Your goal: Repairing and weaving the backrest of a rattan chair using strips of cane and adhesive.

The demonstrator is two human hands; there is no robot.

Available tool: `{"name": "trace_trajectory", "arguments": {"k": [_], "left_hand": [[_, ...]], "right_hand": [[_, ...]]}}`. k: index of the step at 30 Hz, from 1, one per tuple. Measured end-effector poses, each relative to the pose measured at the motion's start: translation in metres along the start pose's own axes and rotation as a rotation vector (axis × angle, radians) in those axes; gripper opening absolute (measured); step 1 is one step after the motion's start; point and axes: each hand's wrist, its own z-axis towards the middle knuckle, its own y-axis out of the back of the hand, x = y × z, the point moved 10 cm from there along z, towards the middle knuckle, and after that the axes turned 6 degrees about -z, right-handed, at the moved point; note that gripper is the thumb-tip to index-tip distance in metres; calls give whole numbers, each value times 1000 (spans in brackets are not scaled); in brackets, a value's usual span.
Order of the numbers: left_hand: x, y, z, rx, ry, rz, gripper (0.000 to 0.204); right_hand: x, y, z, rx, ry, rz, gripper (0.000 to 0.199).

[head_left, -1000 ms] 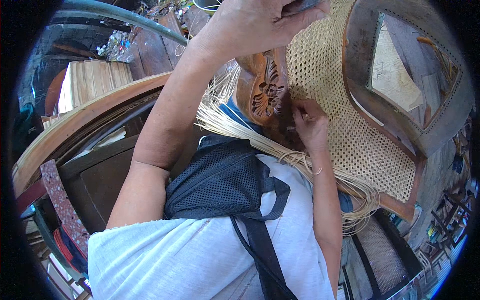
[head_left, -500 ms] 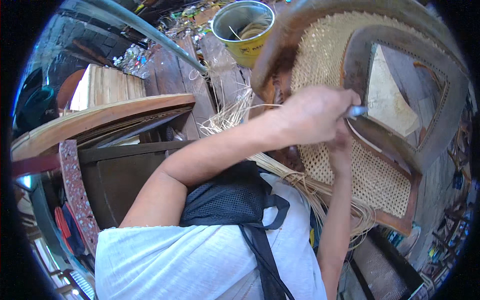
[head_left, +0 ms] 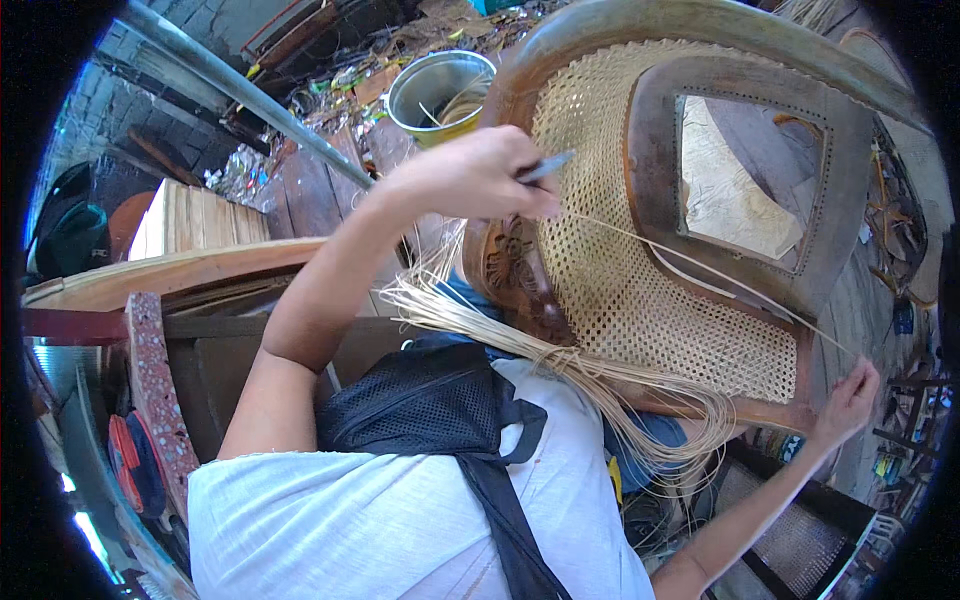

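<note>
My left hand [head_left: 485,178] is closed on a small grey-blue tool [head_left: 546,166], its kind blurred, above the left edge of a cane-woven chair panel [head_left: 660,300]. It also grips one end of a pale cane strand [head_left: 690,260]. The strand stretches taut across the panel to my right hand [head_left: 850,395], whose fingers pinch it beyond the panel's lower right corner. The panel sits in a curved brown wooden frame with carving at the left. A bundle of loose cane strands [head_left: 590,368] lies between my body and the frame.
An oval-backed wooden frame [head_left: 650,150] with an open middle stands over the cane. A yellow metal bucket [head_left: 402,108] holding strands is behind. A metal pole [head_left: 240,85] slants at the upper left, above a curved wooden piece [head_left: 200,265]. Litter covers the far ground.
My hands have moved apart: the left went left with the tool, the right went right and down. The strand is now drawn straight between them. The view has shifted slightly.
</note>
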Motion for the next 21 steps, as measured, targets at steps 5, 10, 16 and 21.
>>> {"name": "trace_trajectory", "arguments": {"k": [5,10,16,21], "left_hand": [[-9,45,-26,-152,54,108,23],[-7,70,-41,-298,85,291,25],[-34,77,-57,-196,-7,406,26],[-35,193,-83,-356,-28,386,25]], "right_hand": [[-41,14,-6,54,10,-48,25],[-43,20,-11,-41,-15,-25,29],[-71,23,-8,35,-206,338,28],[-106,54,-20,-20,-428,858,20]]}}
